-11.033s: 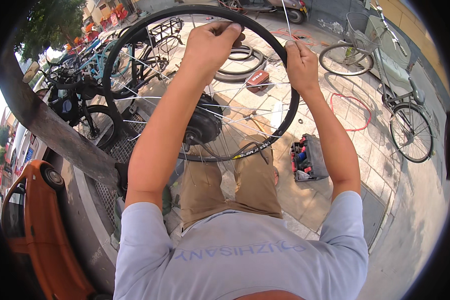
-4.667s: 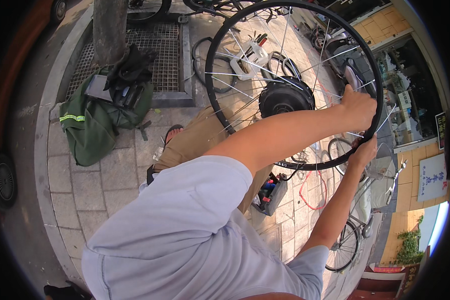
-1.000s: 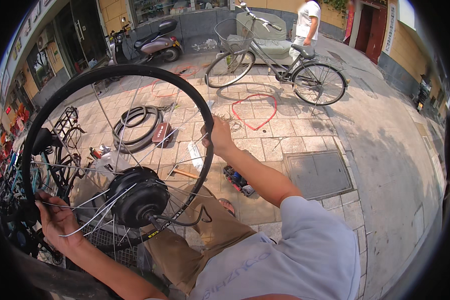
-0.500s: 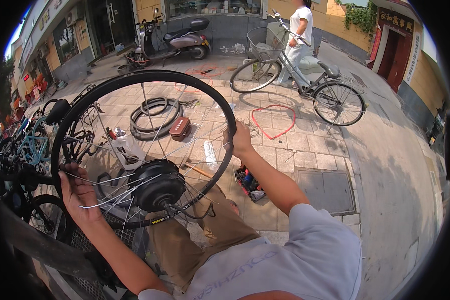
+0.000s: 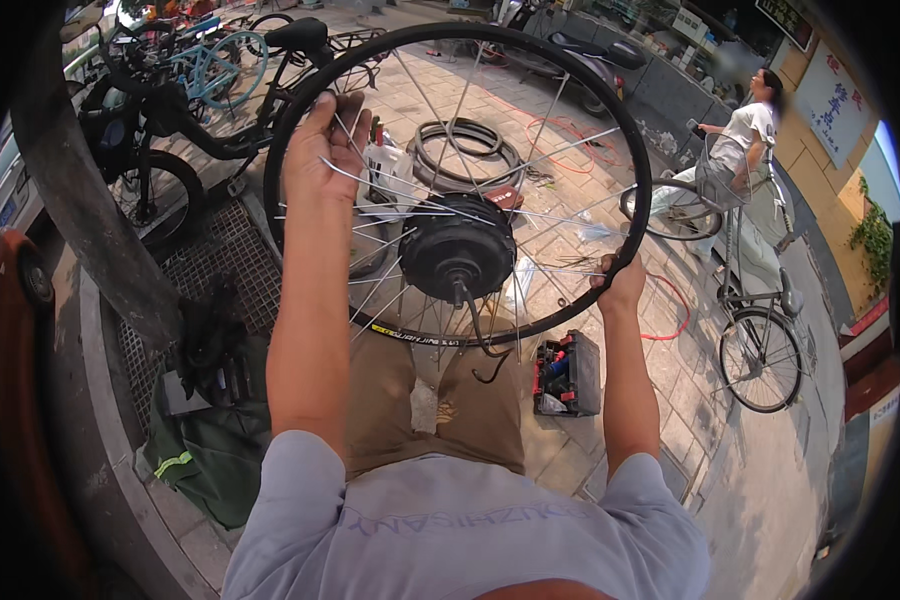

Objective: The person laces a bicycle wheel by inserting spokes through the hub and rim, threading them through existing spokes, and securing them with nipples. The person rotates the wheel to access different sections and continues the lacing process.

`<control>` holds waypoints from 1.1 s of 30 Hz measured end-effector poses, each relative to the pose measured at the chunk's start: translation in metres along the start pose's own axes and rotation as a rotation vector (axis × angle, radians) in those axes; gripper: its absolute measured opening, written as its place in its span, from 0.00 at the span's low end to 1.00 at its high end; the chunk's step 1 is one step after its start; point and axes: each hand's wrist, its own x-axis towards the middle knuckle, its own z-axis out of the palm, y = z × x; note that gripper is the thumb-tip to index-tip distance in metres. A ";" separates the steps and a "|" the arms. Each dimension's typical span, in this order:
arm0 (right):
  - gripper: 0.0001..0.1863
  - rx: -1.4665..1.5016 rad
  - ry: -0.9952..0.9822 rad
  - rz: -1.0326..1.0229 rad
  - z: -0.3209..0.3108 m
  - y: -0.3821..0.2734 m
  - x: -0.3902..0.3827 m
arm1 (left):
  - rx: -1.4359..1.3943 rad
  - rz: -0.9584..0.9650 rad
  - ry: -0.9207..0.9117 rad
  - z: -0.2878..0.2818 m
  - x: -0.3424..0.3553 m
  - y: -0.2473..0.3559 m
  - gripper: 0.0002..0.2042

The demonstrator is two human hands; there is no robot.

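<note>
A bicycle wheel with a black rim (image 5: 642, 180) is held up before me, its face toward me. At its middle sits a black hub motor (image 5: 457, 250), from which a dark cable (image 5: 483, 330) hangs in a hook. Many thin spokes run outward, and some have loose ends inside the rim. My left hand (image 5: 325, 150) is at the wheel's left side, fingers curled round a spoke close to the rim; a loose spoke end crosses the wrist. Lower on the right, my right hand (image 5: 622, 285) grips the rim, its fingers partly hidden behind it.
An open tool case (image 5: 570, 375) stands on the paving by my right knee. Black tyres (image 5: 470, 150) lie beyond the wheel. To the left are a tree trunk (image 5: 95, 200), a metal grate (image 5: 220, 260) and parked bicycles. A person (image 5: 750, 130) is beside a grey bicycle (image 5: 760, 355) at right.
The view has swung left and tilted. My left hand and the wheel's left side have risen, while my right hand has come lower. The hub motor faces me more squarely.
</note>
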 end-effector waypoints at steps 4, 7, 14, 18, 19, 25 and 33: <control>0.13 -0.049 0.005 -0.048 0.008 0.001 0.006 | 0.055 0.089 0.114 0.011 -0.009 0.000 0.02; 0.16 -0.059 -0.003 -0.026 0.016 0.004 0.008 | 0.061 0.144 0.028 0.010 -0.002 0.000 0.05; 0.16 -0.030 -0.042 -0.019 0.020 0.005 0.009 | 0.060 -0.011 -0.113 -0.011 -0.005 0.011 0.08; 0.16 -0.031 -0.031 -0.021 0.019 0.005 0.008 | 0.119 -0.059 -0.110 -0.004 -0.006 0.020 0.09; 0.16 -0.035 -0.029 -0.025 0.018 0.005 0.008 | 0.139 -0.068 -0.113 -0.005 -0.004 0.020 0.09; 0.17 -0.018 -0.050 -0.016 0.016 0.005 0.010 | 0.117 -0.086 -0.115 -0.011 0.002 0.019 0.08; 0.14 0.009 -0.075 -0.016 0.009 0.006 0.011 | 0.056 -0.076 -0.042 -0.004 0.001 0.016 0.05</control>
